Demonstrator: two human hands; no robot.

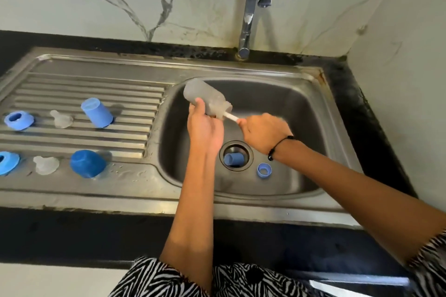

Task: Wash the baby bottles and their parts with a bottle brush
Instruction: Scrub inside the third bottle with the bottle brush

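Over the sink basin's (301, 108) left rim, the left hand (205, 128) grips a cloudy baby bottle (205, 96), tilted, mouth toward the right hand (264, 131), which is closed round the white bottle brush handle (231, 117) entering it. No writing is legible.

We have a single view, taken from a camera worn on the head, so there is no second view to share any part of the scene with. We look forward and steeply down from standing height at the near edge of the counter. The sink basin (284, 108) sits just right of centre, with the draining board (79, 94) stretching to the left edge. At the far side the tap (251, 14) and the marble wall (96, 0) close the view. Both forearms enter from the near bottom edge, close to the lens. The wide angle bends the counter's edges.
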